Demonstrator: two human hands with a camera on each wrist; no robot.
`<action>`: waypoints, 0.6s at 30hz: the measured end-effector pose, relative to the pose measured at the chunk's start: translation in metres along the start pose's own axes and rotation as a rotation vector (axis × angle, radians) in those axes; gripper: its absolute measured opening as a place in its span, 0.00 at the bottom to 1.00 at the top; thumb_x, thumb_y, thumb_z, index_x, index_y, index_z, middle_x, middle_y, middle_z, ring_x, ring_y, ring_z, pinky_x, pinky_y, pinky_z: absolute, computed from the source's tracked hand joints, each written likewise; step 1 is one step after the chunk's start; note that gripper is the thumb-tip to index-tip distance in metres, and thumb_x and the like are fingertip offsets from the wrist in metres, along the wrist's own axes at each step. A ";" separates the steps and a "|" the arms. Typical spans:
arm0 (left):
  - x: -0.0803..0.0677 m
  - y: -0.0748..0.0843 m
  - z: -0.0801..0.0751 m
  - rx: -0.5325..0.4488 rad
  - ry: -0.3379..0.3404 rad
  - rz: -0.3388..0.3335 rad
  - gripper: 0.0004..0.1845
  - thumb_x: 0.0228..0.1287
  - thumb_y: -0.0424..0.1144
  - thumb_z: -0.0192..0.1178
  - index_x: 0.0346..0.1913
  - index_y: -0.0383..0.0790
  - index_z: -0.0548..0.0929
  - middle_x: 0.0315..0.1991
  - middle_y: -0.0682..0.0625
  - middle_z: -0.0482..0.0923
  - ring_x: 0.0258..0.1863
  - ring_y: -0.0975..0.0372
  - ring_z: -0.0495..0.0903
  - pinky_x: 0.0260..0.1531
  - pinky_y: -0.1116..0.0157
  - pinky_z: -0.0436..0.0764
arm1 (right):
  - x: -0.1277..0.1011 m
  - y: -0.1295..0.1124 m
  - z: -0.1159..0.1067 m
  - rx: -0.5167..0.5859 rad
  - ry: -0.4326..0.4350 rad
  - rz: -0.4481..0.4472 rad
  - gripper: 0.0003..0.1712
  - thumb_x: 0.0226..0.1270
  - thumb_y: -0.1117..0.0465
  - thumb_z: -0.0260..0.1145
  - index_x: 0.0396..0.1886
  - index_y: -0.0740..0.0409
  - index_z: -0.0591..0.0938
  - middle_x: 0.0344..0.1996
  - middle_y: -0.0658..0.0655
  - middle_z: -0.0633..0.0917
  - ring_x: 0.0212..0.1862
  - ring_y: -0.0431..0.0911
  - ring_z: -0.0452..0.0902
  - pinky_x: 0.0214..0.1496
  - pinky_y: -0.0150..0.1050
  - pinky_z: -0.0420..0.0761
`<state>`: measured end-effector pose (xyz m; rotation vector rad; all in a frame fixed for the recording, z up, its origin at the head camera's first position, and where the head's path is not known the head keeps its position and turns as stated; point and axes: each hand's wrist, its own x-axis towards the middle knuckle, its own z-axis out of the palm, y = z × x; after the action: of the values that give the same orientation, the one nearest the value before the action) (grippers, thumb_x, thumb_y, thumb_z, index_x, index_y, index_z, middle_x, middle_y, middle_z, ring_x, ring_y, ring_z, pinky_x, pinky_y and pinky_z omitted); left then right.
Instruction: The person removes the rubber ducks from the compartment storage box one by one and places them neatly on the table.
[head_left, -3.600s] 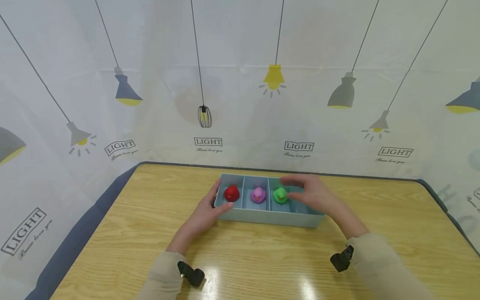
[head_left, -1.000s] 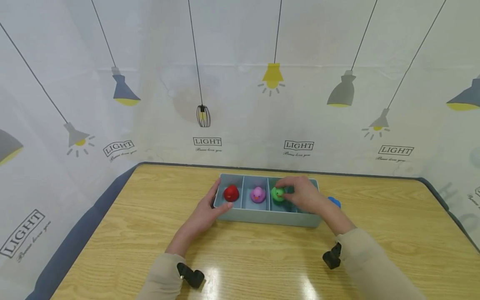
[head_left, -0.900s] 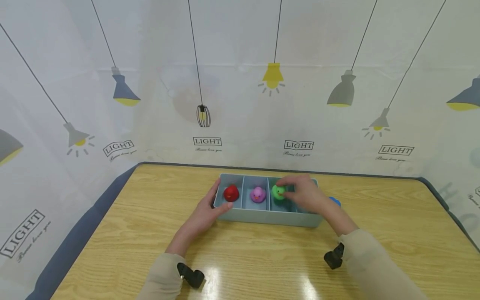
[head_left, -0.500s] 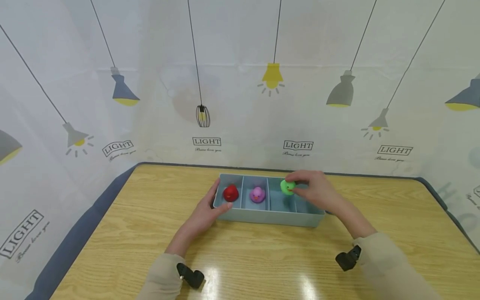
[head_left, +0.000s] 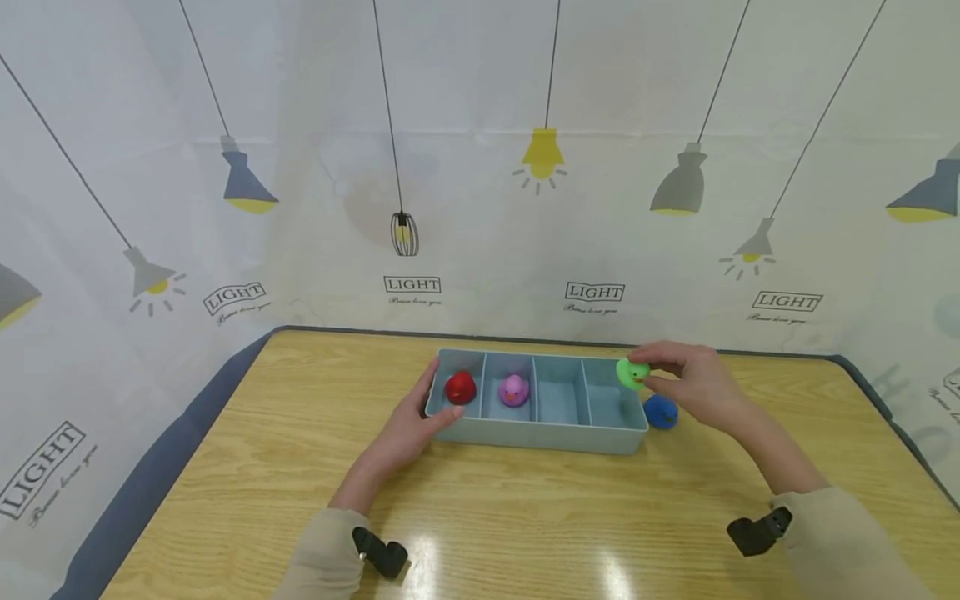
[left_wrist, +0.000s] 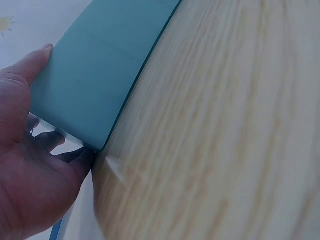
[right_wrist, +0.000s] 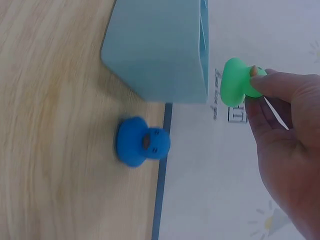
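A pale blue divided tray [head_left: 540, 433] sits on the wooden table [head_left: 480, 525]. A red duck [head_left: 461, 387] is in its leftmost compartment and a purple duck [head_left: 513, 389] in the second; the two right compartments are bare. My right hand [head_left: 686, 379] pinches a green duck [head_left: 632, 372] [right_wrist: 239, 83] in the air above the tray's right end. A blue duck [head_left: 661, 411] [right_wrist: 142, 142] lies on the table just right of the tray [right_wrist: 160, 50]. My left hand [head_left: 416, 421] [left_wrist: 30, 175] holds the tray's left end [left_wrist: 95, 85], thumb on the front wall.
A curtain printed with lamps hangs close behind the table. The table's dark edge [head_left: 172, 450] runs along the left and back. Black wrist camera mounts [head_left: 381, 552] sit near both sleeves over the bare wood in front.
My right hand took the green duck out of the third compartment, lifted it and carried it right, past the tray's end. The blue duck beside the tray is now uncovered. The left hand stayed put.
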<state>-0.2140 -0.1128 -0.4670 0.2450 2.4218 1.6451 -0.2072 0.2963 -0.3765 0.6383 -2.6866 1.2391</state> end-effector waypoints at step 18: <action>-0.002 0.003 0.000 0.003 -0.004 0.000 0.49 0.71 0.51 0.66 0.84 0.60 0.45 0.83 0.47 0.46 0.80 0.49 0.47 0.75 0.48 0.53 | -0.046 0.053 -0.042 -0.134 -0.017 0.147 0.19 0.65 0.74 0.70 0.56 0.71 0.84 0.54 0.71 0.83 0.48 0.23 0.75 0.46 0.22 0.79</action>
<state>-0.2121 -0.1125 -0.4645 0.2482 2.4212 1.6398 -0.1906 0.3729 -0.3984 0.4429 -2.8454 1.0754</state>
